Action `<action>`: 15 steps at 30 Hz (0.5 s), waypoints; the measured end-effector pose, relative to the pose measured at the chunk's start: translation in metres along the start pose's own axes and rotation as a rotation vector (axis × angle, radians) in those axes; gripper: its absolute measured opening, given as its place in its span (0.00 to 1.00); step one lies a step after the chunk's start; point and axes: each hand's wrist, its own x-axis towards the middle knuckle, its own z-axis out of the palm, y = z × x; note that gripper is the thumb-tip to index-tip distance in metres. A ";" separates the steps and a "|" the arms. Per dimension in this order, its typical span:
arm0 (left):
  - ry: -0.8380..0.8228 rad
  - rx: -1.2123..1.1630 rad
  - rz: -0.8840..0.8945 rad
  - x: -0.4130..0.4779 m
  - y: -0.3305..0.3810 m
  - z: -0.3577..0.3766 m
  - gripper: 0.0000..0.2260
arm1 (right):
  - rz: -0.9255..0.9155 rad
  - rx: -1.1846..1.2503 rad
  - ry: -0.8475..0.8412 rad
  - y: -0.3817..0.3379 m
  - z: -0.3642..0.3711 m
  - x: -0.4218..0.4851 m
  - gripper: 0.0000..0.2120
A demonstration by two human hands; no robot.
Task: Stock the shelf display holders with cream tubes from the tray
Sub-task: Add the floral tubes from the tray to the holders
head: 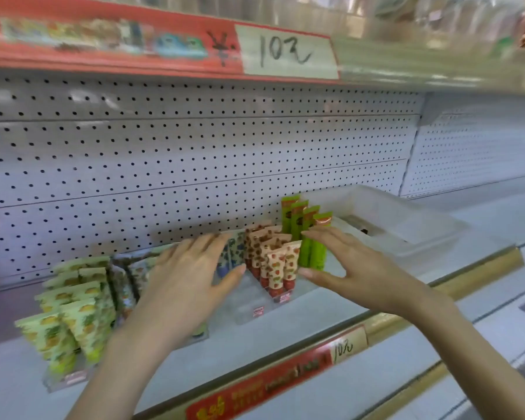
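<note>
1. Pineapple-print tubes stand in a clear holder, well left of the strawberry-print tubes.
2. Just left of those, the left hand hovers before blue-print tubes, its fingers straight, spread and holding nothing.
3. The strawberry-print tubes stand upright on the shelf.
4. Green tubes stand upright just to their right.
5. Right again, the right hand has its fingers nearly straight, tips at the green tubes, gripping nothing.
6. The tray lies farther right.

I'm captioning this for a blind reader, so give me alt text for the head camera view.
An open left hand and right hand reach over rows of cream tubes standing on a store shelf, the right by the green tubes. Strawberry-print tubes stand between the hands, yellow-green tubes at far left, a clear tray at right.
</note>
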 end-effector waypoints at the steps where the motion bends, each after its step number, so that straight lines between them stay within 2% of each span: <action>1: 0.000 0.001 -0.002 0.005 0.009 0.002 0.30 | -0.009 -0.002 0.001 0.012 -0.002 -0.001 0.34; 6: 0.079 0.009 -0.053 0.039 0.073 0.013 0.41 | -0.057 -0.015 0.035 0.076 -0.019 -0.013 0.39; 11: 0.097 -0.051 -0.063 0.065 0.138 0.039 0.38 | -0.041 -0.029 0.001 0.140 -0.046 -0.032 0.33; 15: 0.053 -0.080 -0.072 0.077 0.175 0.055 0.34 | 0.009 0.007 -0.049 0.180 -0.066 -0.036 0.31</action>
